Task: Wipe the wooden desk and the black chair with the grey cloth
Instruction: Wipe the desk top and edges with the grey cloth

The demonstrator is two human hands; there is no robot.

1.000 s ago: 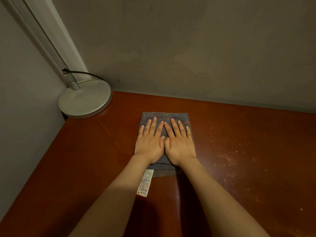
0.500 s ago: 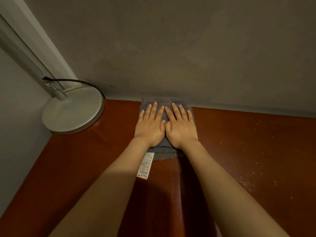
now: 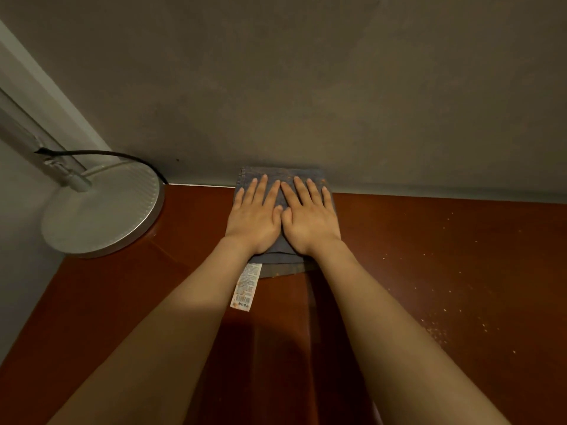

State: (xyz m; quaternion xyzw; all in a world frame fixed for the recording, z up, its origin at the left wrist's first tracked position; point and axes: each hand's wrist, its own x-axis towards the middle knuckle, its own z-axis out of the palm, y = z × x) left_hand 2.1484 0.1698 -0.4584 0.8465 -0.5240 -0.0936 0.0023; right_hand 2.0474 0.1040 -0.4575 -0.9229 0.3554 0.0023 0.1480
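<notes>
The folded grey cloth (image 3: 283, 176) has advanced to the grey wall (image 3: 306, 87), far edge curling up it, both hands' fingers (image 3: 260, 191) flat, slightly spread, completing this stroke across the reddish-brown wooden table (image 3: 429, 256).

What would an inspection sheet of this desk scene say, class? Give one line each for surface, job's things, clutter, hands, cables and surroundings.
Surface: wooden desk, reddish brown, pale specks scattered over its right part.
Job's things: grey cloth, folded, flat on the desk, its far edge at the wall, a white tag trailing from its near edge; no chair in view.
Clutter: round silver lamp base in the left corner.
Hands: left hand and right hand flat on the cloth, side by side, fingers spread.
Cables: one black cable arcing behind the lamp base.
Surroundings: plain grey wall behind the desk.
</notes>
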